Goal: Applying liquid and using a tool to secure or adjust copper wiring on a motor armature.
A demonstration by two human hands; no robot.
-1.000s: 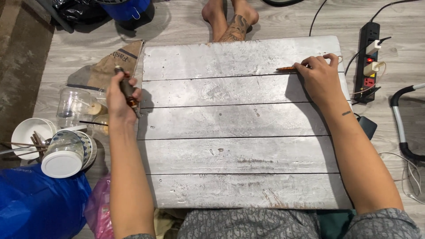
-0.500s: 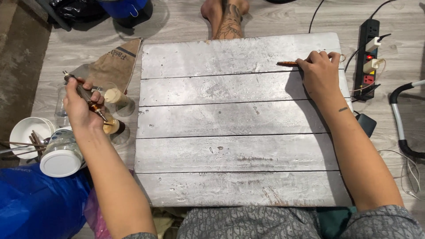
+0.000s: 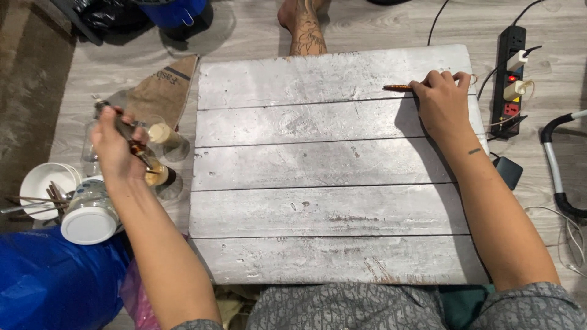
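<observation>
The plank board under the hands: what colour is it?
Whitewashed grey-white board, streaky, seen in the head view.

Board [image 3: 330, 165]: whitewashed grey planks, rust-brown smears near the bottom edge. Brush [image 3: 131, 143]: dark brown handle. Bag [image 3: 43, 287]: bright blue. Cup [image 3: 90, 211]: white with blue print. Power strip [image 3: 510, 73]: black, red switch. Trousers [image 3: 367, 308]: grey crackle pattern.

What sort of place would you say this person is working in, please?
Probably a home floor used as a makeshift painting spot: a whitewashed plank board lies on wood-look flooring, with a power strip and small paint jars alongside.
</observation>
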